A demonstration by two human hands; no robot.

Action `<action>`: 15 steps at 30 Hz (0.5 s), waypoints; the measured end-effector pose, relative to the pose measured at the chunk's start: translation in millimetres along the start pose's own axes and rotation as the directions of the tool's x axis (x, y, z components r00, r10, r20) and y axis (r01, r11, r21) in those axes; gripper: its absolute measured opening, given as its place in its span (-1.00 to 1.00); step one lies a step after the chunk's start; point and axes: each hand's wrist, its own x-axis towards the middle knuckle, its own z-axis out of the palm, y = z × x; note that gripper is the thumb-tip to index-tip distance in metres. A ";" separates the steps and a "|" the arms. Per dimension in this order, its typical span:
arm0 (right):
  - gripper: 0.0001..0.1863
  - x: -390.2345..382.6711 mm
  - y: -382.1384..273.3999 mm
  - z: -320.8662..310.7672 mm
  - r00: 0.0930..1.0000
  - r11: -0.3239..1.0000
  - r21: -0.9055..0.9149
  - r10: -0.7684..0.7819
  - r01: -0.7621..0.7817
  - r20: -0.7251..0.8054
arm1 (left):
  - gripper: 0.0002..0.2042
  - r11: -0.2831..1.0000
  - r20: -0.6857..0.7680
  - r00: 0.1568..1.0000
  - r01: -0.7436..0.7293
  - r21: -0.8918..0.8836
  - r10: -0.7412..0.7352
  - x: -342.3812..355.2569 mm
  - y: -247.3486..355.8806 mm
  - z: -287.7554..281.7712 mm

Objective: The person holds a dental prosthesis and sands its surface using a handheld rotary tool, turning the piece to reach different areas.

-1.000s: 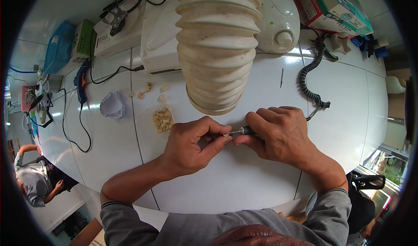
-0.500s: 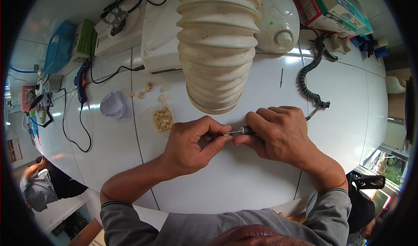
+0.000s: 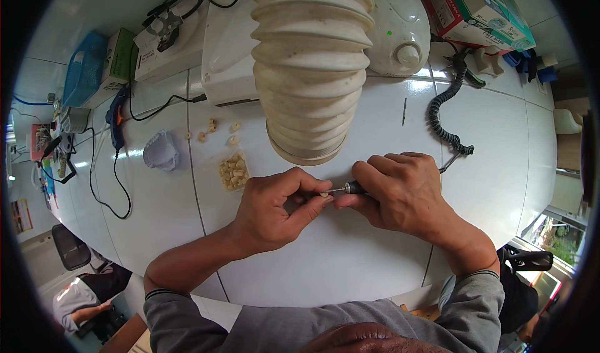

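Note:
My left hand (image 3: 270,209) pinches a small cream tooth-like piece (image 3: 325,194) between thumb and fingertips. In my right hand (image 3: 403,190) is a dark rotary handpiece (image 3: 354,187), its thin metal bit pointing left at the piece. The tip of the bit meets the piece or lies very close; I cannot tell which. Beyond my left hand stands a clear box (image 3: 245,159) holding many similar cream pieces (image 3: 234,171). A few loose ones (image 3: 212,126) lie behind it. Farther left rests a pale plaster dental cast (image 3: 161,151).
A wide ribbed hose (image 3: 312,71) hangs just beyond my hands. At the back sits a white unit with a knob (image 3: 408,55). A coiled black cord (image 3: 435,112) and a thin loose bit (image 3: 404,111) lie right, a blue glue gun (image 3: 117,118) left. Another person (image 3: 78,300) is lower left.
My hands, the piece and the handpiece stay almost still. At lower left the other person has shifted position, and a dark chair back now shows there.

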 end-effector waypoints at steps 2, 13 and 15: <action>-0.43 0.0 0.1 0.0 1.000 1.000 0.002 0.002 -0.002 0.000 | -0.86 1.000 0.001 1.000 -0.002 -0.003 0.002 0.1 -0.2 0.2; -0.44 0.2 0.7 -0.2 1.000 1.000 0.014 -0.008 0.008 -0.006 | -0.86 1.000 0.010 1.000 0.009 -0.001 -0.009 0.0 1.1 -1.3; -0.43 0.2 0.8 -0.9 1.000 1.000 0.019 0.001 -0.001 -0.005 | -0.86 1.000 0.008 1.000 0.009 -0.014 -0.008 0.0 0.5 -0.6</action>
